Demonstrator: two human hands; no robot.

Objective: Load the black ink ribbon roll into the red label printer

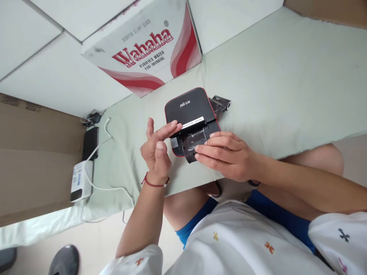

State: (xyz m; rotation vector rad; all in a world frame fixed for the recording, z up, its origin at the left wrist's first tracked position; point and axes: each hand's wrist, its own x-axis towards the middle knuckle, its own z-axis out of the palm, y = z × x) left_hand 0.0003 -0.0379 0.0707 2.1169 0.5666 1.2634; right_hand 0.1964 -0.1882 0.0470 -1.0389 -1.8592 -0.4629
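A black, red-edged box-shaped device (187, 109) with a hinged lid lies on the pale green cloth. Dark, shiny plastic film (187, 154) passes across its front part and curls over the front edge. Behind the device on the right lies a crumpled end of similar dark film (223, 104). My left hand (157, 152) touches the lid's front edge, beside a white printed label (193, 123), with its fingertips; its fingers are stretched out. With fingers together, my right hand (229, 154) grips the film at the device's front right. The thumb of that hand is hidden.
A Wahaha water carton (149, 49) stands behind the device against white panels. On the left, a white power adapter (82, 181) with a white cable (106, 188) lies by a black box (90, 143) and a cardboard box (40, 152). My knees are at the cloth's front edge.
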